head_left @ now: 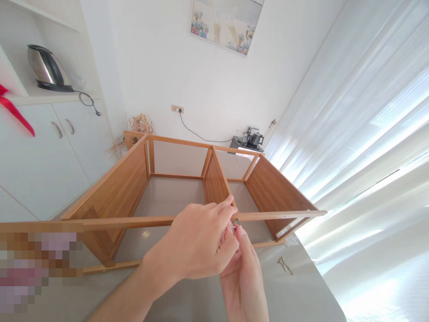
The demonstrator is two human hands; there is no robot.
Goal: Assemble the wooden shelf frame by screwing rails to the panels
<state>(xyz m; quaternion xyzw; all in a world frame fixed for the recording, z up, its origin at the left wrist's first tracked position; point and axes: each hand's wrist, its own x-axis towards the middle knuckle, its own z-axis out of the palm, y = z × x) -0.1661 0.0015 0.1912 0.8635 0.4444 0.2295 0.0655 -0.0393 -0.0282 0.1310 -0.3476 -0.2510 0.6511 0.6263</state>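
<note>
Wood frame (115,181) lies flat on the grey table (301,290), prob. b/c that way it supports itself & leaves both hands free. Its near rail (278,215) faces the person, so the joint w/ the mid panel (217,179) is in easy reach, approx. straight ahead. A small bolt (238,221) shows at that joint, just under the rail. Thin metal pin (233,226) is at the fingertips, right beside the bolt; prob. held that close b/c there's little room to work, tho its far end is hidden by fingers, so can't tell if the two touch.

Loose bits (284,265) lie on the table to the R, near the R hand but off the frame, prob. put there to be handy w/o getting in the way.

Pose: L forearm slants in from lower L; L hand (197,241) is back-up, crossing over the rail, index stretched fwd by the mid panel, other fingers curled, thumb tucked below. Its grip: can't tell, knuckles block the view. R hand (246,264) comes up from below, palm turned in twd the L, wrist low, thumb pointing up. R thumb & fingertips look pinched together on the pin. Hands overlap, L in front.
</note>
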